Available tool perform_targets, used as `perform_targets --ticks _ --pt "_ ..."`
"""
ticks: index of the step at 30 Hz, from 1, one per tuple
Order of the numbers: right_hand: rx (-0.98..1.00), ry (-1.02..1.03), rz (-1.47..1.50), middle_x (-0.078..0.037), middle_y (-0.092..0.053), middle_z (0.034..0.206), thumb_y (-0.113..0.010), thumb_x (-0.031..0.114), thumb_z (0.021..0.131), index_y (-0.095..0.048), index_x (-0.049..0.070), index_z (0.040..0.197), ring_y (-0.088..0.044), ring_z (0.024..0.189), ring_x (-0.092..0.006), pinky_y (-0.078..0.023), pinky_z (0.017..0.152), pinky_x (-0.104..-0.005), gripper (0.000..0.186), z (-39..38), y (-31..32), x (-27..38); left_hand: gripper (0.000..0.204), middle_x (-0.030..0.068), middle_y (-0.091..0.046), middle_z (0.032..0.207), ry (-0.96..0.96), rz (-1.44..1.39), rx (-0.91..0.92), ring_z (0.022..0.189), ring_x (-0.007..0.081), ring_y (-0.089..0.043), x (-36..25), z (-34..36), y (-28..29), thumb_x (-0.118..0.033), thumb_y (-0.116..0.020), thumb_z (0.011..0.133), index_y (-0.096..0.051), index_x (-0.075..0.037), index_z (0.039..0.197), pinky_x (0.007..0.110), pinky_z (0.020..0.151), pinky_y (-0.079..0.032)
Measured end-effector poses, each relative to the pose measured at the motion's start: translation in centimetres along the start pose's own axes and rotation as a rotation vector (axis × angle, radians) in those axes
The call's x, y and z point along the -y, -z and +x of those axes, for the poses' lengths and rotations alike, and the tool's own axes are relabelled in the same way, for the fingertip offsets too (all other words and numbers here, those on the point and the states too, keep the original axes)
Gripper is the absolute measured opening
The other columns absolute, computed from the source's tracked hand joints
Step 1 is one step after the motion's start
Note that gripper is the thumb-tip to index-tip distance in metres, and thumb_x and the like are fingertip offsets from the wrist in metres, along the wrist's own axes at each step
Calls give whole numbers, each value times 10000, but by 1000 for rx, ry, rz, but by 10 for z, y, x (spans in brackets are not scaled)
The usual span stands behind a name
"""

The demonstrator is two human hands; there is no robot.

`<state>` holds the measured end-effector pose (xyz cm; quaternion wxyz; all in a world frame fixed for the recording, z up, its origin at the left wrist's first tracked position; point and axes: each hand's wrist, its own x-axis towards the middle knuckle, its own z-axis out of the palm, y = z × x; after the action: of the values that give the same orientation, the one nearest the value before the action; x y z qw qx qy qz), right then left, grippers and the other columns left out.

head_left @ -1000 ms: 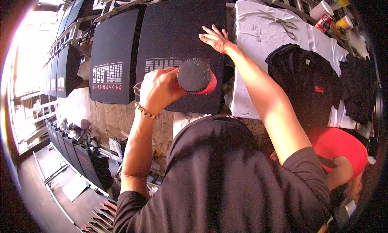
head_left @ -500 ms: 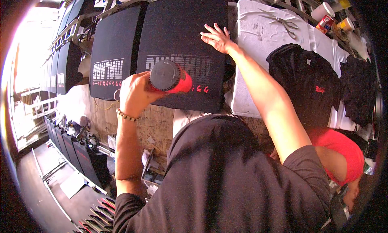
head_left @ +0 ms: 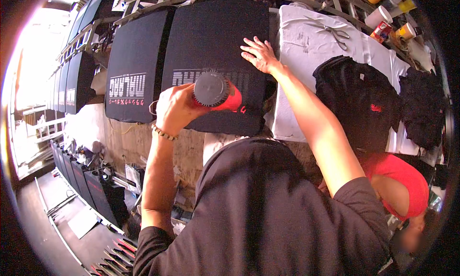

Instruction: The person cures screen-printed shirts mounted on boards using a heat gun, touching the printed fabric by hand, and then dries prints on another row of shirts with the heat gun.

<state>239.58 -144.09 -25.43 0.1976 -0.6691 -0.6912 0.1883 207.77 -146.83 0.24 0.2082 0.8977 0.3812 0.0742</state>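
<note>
My left hand (head_left: 176, 108) is closed around a red hair dryer (head_left: 213, 90) with a round, dark, ridged back end. It is held over the lower part of a black fabric panel (head_left: 218, 32), above its pale and red print; the dryer hides much of that print, and its front end is out of sight. With fingers spread, my right hand (head_left: 260, 56) is at the panel's right side, empty; whether it touches the cloth I cannot tell. To the left lies a second black panel (head_left: 139, 46) with a similar pale and red print.
Right of the panels, scissors (head_left: 330, 33) and a black shirt (head_left: 359, 99) lie on a white cloth-covered board (head_left: 299, 75). Tubs (head_left: 378, 17) stand at the far right. A person in red (head_left: 400, 180) is close on my right. More black panels (head_left: 79, 82) line the left.
My left hand and the hair dryer have moved right along the print. My right hand remains spread at the panel's right side. The whole view has shifted slightly.
</note>
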Motion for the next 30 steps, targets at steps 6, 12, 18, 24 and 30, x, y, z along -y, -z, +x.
perform_targets --ticks 6,12,18,24,30 --pt "-23 23 148 -58 -517 1595 -476 561 1070 -693 167 1368 -364 1541 -333 -234 1250 -600 540 2 3 -14 429 84 -753 898 -70 -31 -84 830 351 -737 -6 25 -12 -413 -898 690 -766 -146 999 453 717 -584" --pt "-154 55 256 -133 -590 1512 -537 420 1077 -700 67 1308 -468 1465 -384 -333 1215 -548 452 -6 -1 -14 457 80 -763 960 1 69 -183 832 348 -739 0 51 -11 -436 -890 688 -763 -159 1028 462 729 -587" --pt "-232 116 -63 -182 -454 1612 -591 433 1036 -653 114 1408 -377 1497 -465 -289 1226 -605 493 -23 -12 23 415 86 -758 871 -101 -13 -89 814 339 -743 18 20 6 -398 -899 662 -775 -167 984 438 721 -596" --pt "-253 11 -308 -137 -273 1719 -541 562 1023 -438 205 1601 -234 1572 -430 -183 1260 -633 687 -35 -25 54 425 72 -761 887 -61 2 -44 812 346 -736 55 -19 23 -409 -897 660 -772 -179 995 454 727 -591" --pt "-244 -44 -311 -128 -276 1722 -523 578 1033 -422 206 1613 -206 1583 -428 -163 1261 -632 697 -36 -33 70 429 75 -765 940 -45 17 -90 852 339 -739 110 -41 52 -403 -894 668 -776 -171 1008 447 746 -596"
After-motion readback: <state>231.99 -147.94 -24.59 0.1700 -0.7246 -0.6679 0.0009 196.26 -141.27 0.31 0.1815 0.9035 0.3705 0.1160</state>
